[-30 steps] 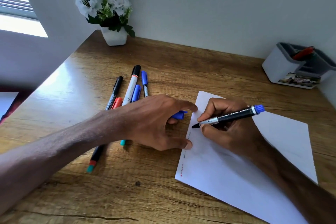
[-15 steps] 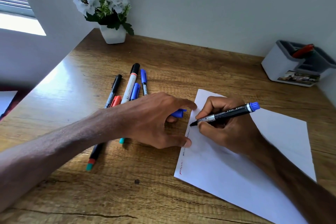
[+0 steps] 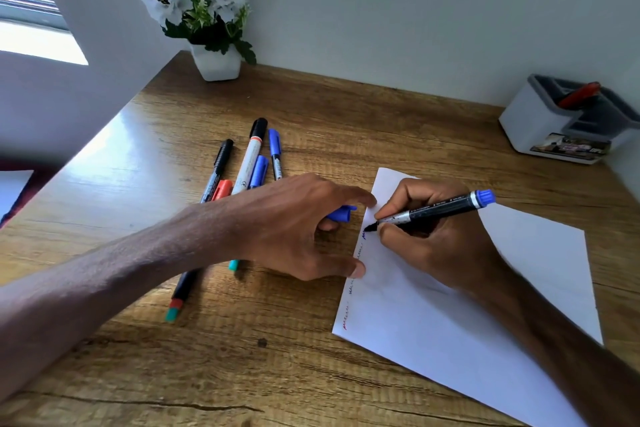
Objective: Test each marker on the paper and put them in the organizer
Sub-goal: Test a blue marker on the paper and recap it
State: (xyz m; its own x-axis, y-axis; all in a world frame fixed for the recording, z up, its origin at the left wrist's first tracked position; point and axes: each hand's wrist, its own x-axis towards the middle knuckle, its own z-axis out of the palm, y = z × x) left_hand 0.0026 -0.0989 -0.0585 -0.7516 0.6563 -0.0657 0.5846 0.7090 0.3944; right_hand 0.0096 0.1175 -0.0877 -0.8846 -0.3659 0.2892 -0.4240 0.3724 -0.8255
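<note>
A white paper [image 3: 450, 322] lies on the wooden desk, with short scribbles in red, black and blue along its left edge. My right hand [image 3: 433, 239] grips an uncapped blue marker [image 3: 436, 210], its tip touching the paper near that edge. My left hand [image 3: 304, 229] presses index finger and thumb on the paper's left edge and holds the blue cap [image 3: 341, 213] under its fingers. Several capped markers [image 3: 247, 163] lie in a loose group behind my left hand. The white-and-grey organizer [image 3: 540, 128] stands at the far right, holding a red marker [image 3: 580, 95].
A white pot of white flowers [image 3: 214, 62] stands in the back left corner against the wall. The desk's left edge runs diagonally below a window. Walls close off the back and the right side.
The marker tip has moved slightly up along the paper's left edge, leaving a fresh blue scribble. My left hand stays pressed on the paper.
</note>
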